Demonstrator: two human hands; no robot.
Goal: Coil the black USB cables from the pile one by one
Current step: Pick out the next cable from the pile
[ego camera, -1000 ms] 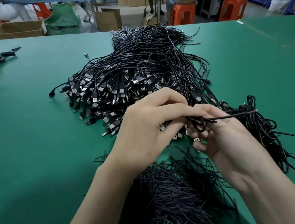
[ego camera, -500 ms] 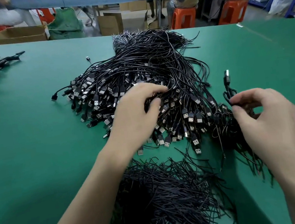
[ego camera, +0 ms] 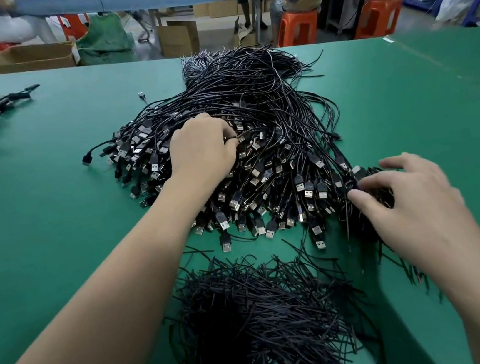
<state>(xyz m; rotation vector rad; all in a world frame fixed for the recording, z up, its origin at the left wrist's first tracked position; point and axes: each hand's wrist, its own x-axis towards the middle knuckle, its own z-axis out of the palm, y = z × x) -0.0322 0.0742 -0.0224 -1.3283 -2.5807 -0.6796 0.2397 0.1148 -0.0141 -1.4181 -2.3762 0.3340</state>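
The left hand [ego camera: 204, 153] has its fingers curled down into the big pile of thin black USB cables [ego camera: 252, 103], and its thumb and first finger pinch one cable there. The arm is stretched out long over the smooth green table [ego camera: 51, 208]. The right hand [ego camera: 415, 206] is loose, palm down, with its fingers spread. Its thumb and first fingertip touch the small heap of coiled black cables [ego camera: 357, 224] and grip nothing.

The big pile lies in the middle of the surface. Its cables are long and bendy, with shiny square metal plugs fanned out toward the near edge. The small heap sits just beside it, toward the right edge. A fuzzy bundle of short black wire ties [ego camera: 251, 313] lies at the near edge, between the two arms.
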